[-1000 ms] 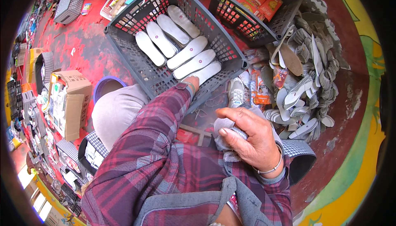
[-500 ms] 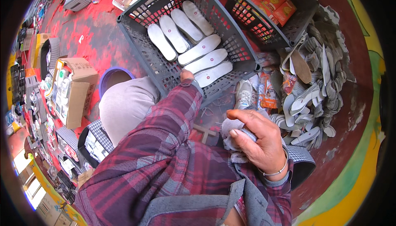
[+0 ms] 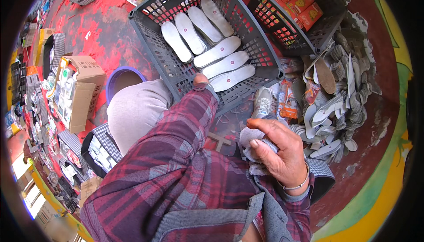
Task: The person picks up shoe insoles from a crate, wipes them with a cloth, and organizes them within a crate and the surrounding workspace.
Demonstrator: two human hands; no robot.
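White insoles (image 3: 216, 52) lie in a dark grey plastic crate (image 3: 145, 38), some in upright rows and some stacked crosswise. My left hand (image 3: 201, 80) reaches over the crate's near side, next to the lowest insoles. Its fingers are hidden from view by the hand itself and the plaid sleeve. My right hand (image 3: 282, 151), with a bangle at the wrist, is curled around a bunched grey cloth (image 3: 252, 141) in front of my body, thumb and fingers bent about it.
A second dark crate (image 3: 324, 43) with orange boxes (image 3: 298, 3) stands at the upper right. Below it lies a big heap of loose insoles (image 3: 335, 109) against the wall. A purple-rimmed bucket (image 3: 115, 76) and an open cardboard box (image 3: 86, 94) stand to the left. A shoe (image 3: 263, 102) shows below the crate.
The view has shifted slightly, so the crates and insoles appear a little farther right. Both hands keep nearly the same pose, and the cloth stays in my right hand.
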